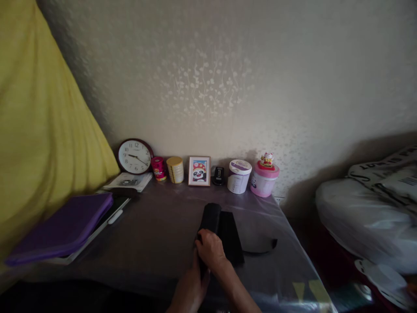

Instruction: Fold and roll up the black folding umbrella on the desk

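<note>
L hand part-hidden by R hand curled over blk roll.

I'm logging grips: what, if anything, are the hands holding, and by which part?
A black roll. The right hand clasps its near part from above; the left hand is at its near end, its exact grip hidden.

The place looks like a room in a home. Leafy wallpaper spans the upper middle of the frame; yellow cloth drapes at upper left. Across the centre, a plastic-covered table bears a round clock, a framed panda picture and a cat figurine on a pink tub.
</note>
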Motion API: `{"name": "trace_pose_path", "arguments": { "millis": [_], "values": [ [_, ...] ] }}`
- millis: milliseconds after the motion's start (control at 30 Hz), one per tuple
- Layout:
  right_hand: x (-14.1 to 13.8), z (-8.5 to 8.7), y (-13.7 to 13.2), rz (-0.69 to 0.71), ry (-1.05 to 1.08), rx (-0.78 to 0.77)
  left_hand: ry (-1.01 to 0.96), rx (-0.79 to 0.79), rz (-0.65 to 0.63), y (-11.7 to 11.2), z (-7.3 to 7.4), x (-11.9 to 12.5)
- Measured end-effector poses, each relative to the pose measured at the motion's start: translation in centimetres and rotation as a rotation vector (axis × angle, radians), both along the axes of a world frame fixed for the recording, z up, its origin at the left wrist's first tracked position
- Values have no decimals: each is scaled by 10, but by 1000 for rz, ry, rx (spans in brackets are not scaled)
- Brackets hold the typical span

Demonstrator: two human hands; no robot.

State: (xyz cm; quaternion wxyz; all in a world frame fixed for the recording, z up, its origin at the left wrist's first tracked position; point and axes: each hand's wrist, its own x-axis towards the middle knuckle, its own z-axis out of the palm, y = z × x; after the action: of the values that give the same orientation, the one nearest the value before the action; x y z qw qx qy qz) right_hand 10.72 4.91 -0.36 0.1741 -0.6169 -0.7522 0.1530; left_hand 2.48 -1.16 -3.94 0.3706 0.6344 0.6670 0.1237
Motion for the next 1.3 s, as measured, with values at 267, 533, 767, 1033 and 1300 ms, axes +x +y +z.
{"name": "trace_pose_path", "arguments": {
  "millis": [267, 533, 767, 1033, 1300],
  "values": [
    [1, -7, -4, 151, -72, 57, -63, 111, 27, -7, -19, 0],
    [8, -5, -6, 192, -27, 79, -116, 250, -11, -12, -16, -5],
    [19, -1, -3, 257, 274, 24, -15, 146, -106, -5, -5, -4],
    [43, 2, -9, 438, 367, 207, 74, 139, -123, -2, -11, -1],
    [42, -19, 35, 473, 159, 235, 157, 26, -93, -1, 2, 2]
  ]
}}
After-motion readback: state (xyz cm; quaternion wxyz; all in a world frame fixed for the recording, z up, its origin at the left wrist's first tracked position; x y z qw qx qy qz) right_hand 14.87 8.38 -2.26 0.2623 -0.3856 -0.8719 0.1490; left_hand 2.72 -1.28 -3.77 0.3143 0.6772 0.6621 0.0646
